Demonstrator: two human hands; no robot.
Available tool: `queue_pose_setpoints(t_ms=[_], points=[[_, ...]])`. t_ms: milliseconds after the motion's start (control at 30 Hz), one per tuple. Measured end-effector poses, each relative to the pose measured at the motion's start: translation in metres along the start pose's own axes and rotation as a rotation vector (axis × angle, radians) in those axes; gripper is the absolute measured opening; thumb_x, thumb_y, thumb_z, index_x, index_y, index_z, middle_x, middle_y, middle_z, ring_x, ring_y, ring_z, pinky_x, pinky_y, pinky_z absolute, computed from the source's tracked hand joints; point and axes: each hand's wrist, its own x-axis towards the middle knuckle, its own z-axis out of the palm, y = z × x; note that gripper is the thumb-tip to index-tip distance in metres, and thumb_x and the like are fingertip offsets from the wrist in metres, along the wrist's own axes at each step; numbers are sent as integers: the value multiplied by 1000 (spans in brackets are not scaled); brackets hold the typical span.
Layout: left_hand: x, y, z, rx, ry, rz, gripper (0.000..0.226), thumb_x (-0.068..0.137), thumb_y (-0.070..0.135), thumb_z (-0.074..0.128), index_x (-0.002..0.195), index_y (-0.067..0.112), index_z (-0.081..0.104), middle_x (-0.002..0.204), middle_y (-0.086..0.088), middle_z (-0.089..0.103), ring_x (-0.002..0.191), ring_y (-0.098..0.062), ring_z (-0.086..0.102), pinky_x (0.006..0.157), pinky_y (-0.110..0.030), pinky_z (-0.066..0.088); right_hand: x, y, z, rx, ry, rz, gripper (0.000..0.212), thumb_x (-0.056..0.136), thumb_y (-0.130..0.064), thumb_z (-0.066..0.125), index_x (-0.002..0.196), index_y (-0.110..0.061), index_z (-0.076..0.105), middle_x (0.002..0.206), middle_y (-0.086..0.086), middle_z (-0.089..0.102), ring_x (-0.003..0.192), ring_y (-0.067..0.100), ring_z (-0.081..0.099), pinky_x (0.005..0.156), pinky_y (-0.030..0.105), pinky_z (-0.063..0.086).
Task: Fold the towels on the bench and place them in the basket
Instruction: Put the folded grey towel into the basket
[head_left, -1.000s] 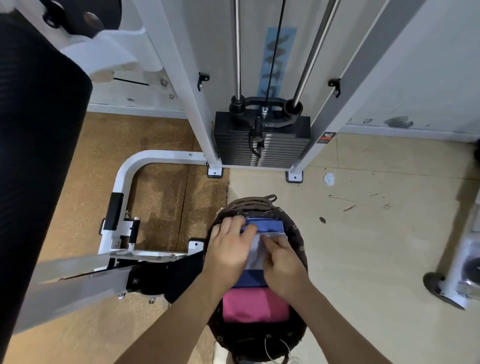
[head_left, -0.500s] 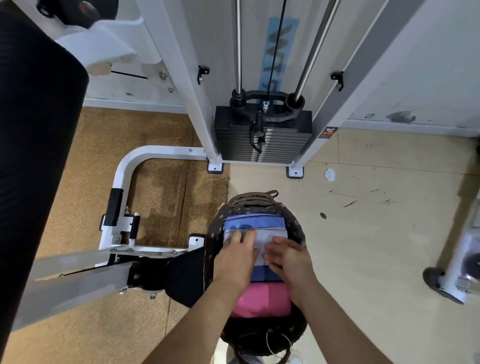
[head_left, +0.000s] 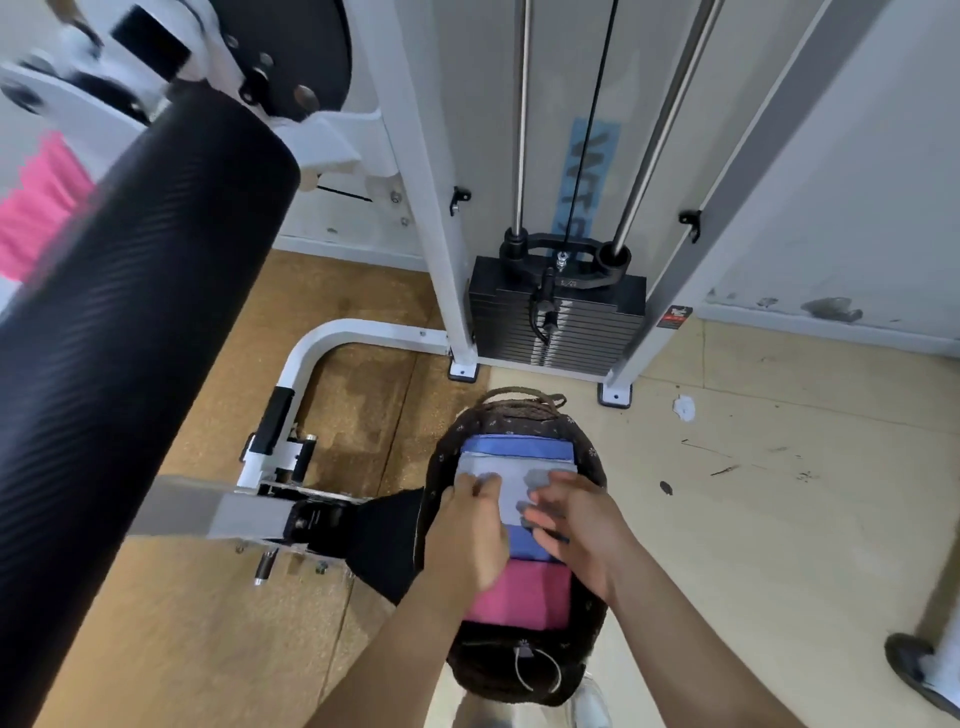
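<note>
A thick black foam roller (head_left: 130, 338) of a gym machine fills the left of the view, with the weight stack (head_left: 558, 322) standing behind on the floor. Just in front of the stack sits a dark woven basket (head_left: 519, 670). Inside it lie folded towels: a pink towel (head_left: 524, 597) nearest the person, a blue towel (head_left: 519, 447) at the far end, and a pale grey towel (head_left: 511, 470) on top. The left hand (head_left: 472, 530) and right hand (head_left: 576, 525) rest side by side on the pale towel, fingers laid out flat, gripping nothing.
</note>
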Motion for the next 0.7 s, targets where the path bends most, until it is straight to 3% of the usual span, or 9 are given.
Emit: queue_pose_setpoints(t_ms=[100,267,400,500,567,633,700], points=[[-18,7,-13,-119,96,-28,46,92,10,47,136,21,51,130,-3,51,111,-22,55,93,-30,44,-28,-3,-11,-108,-36,-145,27,85,1,53,103,-18,59,71,2,69,64,16,59,56,23,41],[-103,37,-33,-381,357,-141,25,90,9,54,104,21,71,101,5,67,93,-12,62,82,-26,48,-98,0,-33,-331,-197,-353,22,89,5,48,100,-6,64,74,10,64,59,18,54,49,22,38],[-195,59,-40,-551,456,-199,22,90,16,54,91,33,69,75,20,64,70,2,57,63,-18,41,-163,12,-46,-704,-312,-556,19,88,-7,55,96,-18,67,78,3,70,65,12,61,57,14,43],[-262,67,-45,-644,527,-263,30,90,16,56,83,43,66,76,15,67,67,-5,59,63,-20,46,-204,25,-47,-987,-404,-703,21,87,-11,56,94,-27,68,80,0,72,69,13,66,59,17,43],[-309,68,-47,-729,590,-294,23,86,23,55,79,41,67,76,11,68,66,-9,60,61,-18,46,-231,39,-40,-1139,-490,-795,20,89,-16,58,92,-33,68,77,-9,71,67,7,64,57,13,43],[-354,66,-48,-748,625,-305,20,80,30,48,76,38,67,74,9,68,66,-11,61,63,-25,50,-255,56,-29,-1270,-582,-886,19,90,-21,60,92,-38,68,75,-21,68,68,-1,62,64,15,45],[-396,59,-42,-736,659,-337,24,79,24,48,78,40,66,76,16,68,66,-5,61,59,-18,46,-278,78,-16,-1400,-679,-954,20,90,-25,60,91,-43,68,79,-25,68,74,-4,63,72,19,48]])
